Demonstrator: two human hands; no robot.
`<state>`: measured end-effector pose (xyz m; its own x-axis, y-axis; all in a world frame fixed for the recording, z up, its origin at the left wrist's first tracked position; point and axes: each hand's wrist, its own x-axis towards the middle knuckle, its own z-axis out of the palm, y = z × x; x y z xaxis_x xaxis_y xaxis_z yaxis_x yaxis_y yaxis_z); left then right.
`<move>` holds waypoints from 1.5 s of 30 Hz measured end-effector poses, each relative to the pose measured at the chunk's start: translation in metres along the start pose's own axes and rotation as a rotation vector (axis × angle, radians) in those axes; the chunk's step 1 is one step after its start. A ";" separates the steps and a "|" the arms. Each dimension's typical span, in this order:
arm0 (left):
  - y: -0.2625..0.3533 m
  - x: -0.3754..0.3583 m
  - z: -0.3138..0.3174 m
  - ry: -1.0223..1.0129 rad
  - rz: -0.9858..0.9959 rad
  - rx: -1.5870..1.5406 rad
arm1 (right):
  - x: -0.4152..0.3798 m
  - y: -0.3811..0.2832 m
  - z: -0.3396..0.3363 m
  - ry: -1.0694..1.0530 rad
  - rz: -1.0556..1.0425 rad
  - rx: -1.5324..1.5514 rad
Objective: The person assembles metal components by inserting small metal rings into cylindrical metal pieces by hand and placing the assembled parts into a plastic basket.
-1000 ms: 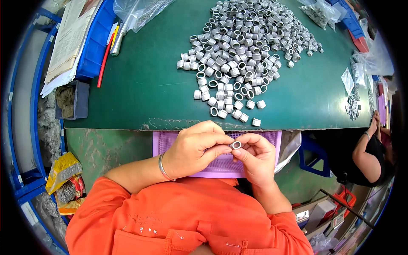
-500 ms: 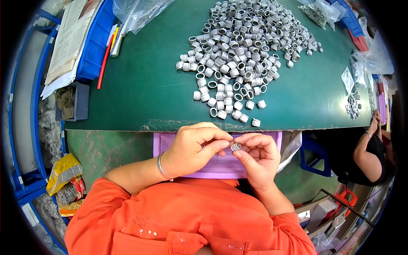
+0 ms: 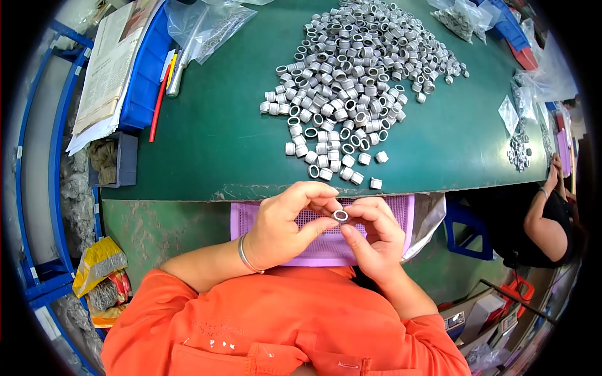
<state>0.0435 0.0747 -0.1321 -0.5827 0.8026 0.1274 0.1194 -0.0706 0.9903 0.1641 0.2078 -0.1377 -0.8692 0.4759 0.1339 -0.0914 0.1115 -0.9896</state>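
Note:
A small grey metal ring [image 3: 340,216] is held up at the fingertips of both hands, its round opening facing me. My left hand [image 3: 285,219] has its thumb at the ring's left edge, with the fingers curled above it. The thumb and fingers of my right hand [image 3: 379,241] pinch the ring from the right. Under the hands sits a pink mesh basket [image 3: 235,219], partly hidden by them. Beyond, a big heap of similar metal rings [image 3: 357,75] spreads over the green table [image 3: 200,138], with several loose ones near its front edge.
To the left are a blue bin [image 3: 141,88] with papers, a red pen [image 3: 160,103] and a grey box [image 3: 125,160]. Plastic bags [image 3: 216,28] lie at the back. On the right, another person's arm [image 3: 542,213] is near a blue stool [image 3: 467,232].
The ring has turned so its opening faces me, and it has shifted slightly left. My left fingers have lifted and spread a little from their closer pinch.

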 end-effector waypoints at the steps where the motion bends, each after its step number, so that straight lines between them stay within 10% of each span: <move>1: -0.001 -0.001 0.000 -0.007 0.032 0.040 | -0.001 0.000 0.000 -0.001 0.001 0.001; 9: 0.007 0.003 -0.002 -0.016 0.207 0.258 | -0.005 0.004 -0.002 0.002 -0.009 0.061; 21: 0.012 0.046 0.007 -0.008 0.387 0.694 | 0.035 0.003 -0.029 0.120 -0.282 -0.815; 28: -0.001 0.051 0.011 -0.004 0.388 0.830 | 0.019 0.011 -0.024 0.185 -0.089 -0.104; 43: 0.010 0.009 -0.004 -0.013 -0.137 -0.263 | 0.010 0.014 -0.029 -0.009 0.011 0.449; 45: 0.011 0.006 -0.006 -0.009 -0.511 -0.764 | 0.010 0.014 -0.025 -0.086 -0.007 0.486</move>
<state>0.0367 0.0750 -0.1205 -0.4115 0.8483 -0.3333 -0.7168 -0.0753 0.6932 0.1658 0.2356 -0.1486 -0.9028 0.4008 0.1559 -0.2956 -0.3151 -0.9019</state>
